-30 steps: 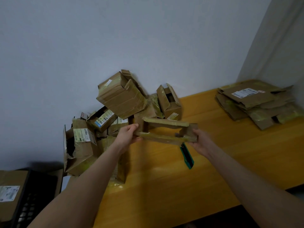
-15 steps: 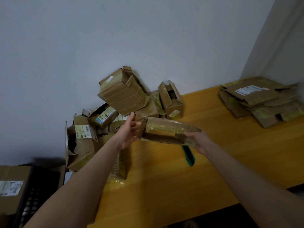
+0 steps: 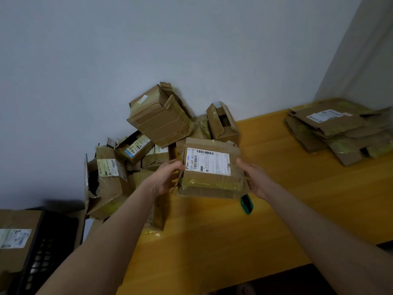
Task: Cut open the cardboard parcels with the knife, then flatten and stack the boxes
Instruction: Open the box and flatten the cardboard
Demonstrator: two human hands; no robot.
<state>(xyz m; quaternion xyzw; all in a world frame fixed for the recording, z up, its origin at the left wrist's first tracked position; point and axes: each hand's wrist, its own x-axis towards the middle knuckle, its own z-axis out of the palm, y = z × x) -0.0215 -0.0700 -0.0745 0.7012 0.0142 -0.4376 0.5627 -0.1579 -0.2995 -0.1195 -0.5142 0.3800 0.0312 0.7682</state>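
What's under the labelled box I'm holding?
The end of a teal knife shows below the box, lying on the yellow table. The box covers the knife's other end and the table behind it.

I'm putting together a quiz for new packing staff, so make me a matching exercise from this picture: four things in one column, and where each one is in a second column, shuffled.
Things
1. flat brown cardboard box with a white label
2. green-handled knife
3. stack of flattened brown cardboard boxes
4. black plastic crate

Places
A. far right end of the yellow wooden table
B. held up between the left hand and the right hand
C. bottom left, off the table
D. on the table, partly hidden behind the held box

Pairs: 1-B, 2-D, 3-A, 4-C
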